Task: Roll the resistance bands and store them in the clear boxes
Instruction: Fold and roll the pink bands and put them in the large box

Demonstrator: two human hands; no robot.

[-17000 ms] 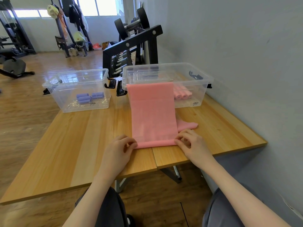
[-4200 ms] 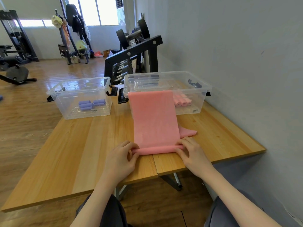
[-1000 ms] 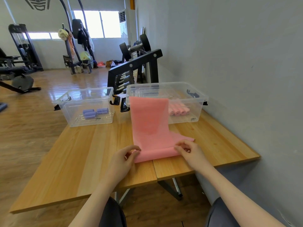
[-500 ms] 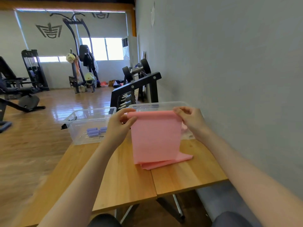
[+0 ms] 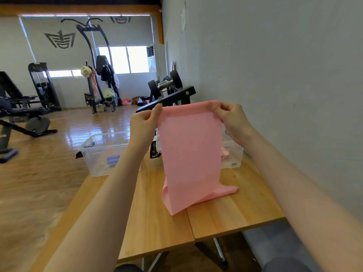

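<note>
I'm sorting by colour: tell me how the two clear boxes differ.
The left clear box holds purple rolls; the right clear box holds pink rolls. The left clear box shows almost whole; the right clear box is mostly hidden behind the hanging pink band. Both stand open-topped on the wooden table.

Gym: weight machine (image 5: 42, 86), bench (image 5: 13, 99), dumbbell rack (image 5: 169, 95), wood floor (image 5: 39, 173).

Pink band (image 5: 191, 154), purple rolls (image 5: 113, 160), light-wood table (image 5: 155, 216).
</note>
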